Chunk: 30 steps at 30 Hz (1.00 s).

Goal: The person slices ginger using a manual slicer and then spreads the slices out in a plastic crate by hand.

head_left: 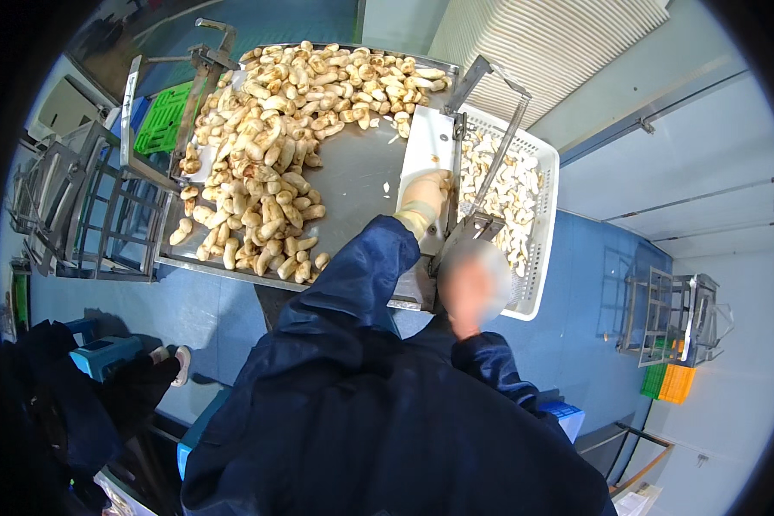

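Observation:
My left hand point(423, 196), in a pale glove, rests on the white cutting board point(430, 133), fingers curled round something I cannot make out. Beside it, a metal cutter with a long arm point(507, 146) runs along the board's right edge. My right hand point(466, 305) is lower right, by the cutter's near end; a blurred patch hides its fingers. A heap of pale, brown-blotched mushrooms point(271, 150) lies on the steel tray point(361, 172) at my left. Cut mushroom pieces point(512, 206) lie in a white perforated basket point(542, 232) right of the cutter.
A second cutter point(133, 116) and a green crate point(163, 116) stand at far left, metal racks point(95, 206) beside them. A person's legs and shoe point(181, 365) show lower left, near a blue stool point(103, 353). Stacked white sheets point(533, 43) are behind; racks point(662, 318) and coloured crates point(675, 383) stand right.

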{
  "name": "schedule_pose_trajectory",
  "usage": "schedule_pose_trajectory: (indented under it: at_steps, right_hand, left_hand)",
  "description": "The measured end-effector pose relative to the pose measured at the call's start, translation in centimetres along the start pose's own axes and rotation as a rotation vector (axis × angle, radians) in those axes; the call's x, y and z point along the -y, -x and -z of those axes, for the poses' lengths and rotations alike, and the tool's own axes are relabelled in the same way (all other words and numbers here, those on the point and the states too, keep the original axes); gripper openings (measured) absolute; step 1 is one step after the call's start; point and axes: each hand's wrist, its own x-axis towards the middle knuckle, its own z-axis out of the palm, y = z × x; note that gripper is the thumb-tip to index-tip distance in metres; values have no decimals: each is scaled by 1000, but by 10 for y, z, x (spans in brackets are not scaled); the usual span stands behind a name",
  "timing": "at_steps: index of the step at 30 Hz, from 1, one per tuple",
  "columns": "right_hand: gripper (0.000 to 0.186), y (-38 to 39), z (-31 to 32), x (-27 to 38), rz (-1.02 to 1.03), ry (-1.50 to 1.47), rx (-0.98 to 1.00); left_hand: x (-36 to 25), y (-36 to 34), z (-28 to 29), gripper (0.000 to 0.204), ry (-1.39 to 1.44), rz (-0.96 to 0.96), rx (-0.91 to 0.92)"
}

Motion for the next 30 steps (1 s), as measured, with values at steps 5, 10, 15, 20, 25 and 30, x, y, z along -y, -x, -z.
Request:
schedule_pose_trajectory:
  at_steps: [5,10,15,20,25,30]
  right_hand:
    - [22,7,-12,-12,-2,-62,47]
    - [23,16,-12,-21,3,-219,20]
    - [27,8,-7,-7,-27,-234,48]
    - [29,13,-13,-6,-72,-277,151]
    - [11,7,0,-25,56,-299,120]
    - [28,11,-4,1,-143,-271,83]
  left_hand:
    - [23,5,-12,29,-2,-127,-258]
    - [-2,-14,-24,21,158,-77,-477]
    - [-83,40,25,29,-107,-326,-219]
    - [-38,128,152,34,-894,-324,-459]
    - [-4,154,195,45,-1071,-146,-266]
    - [18,151,185,61,-1109,-217,-371]
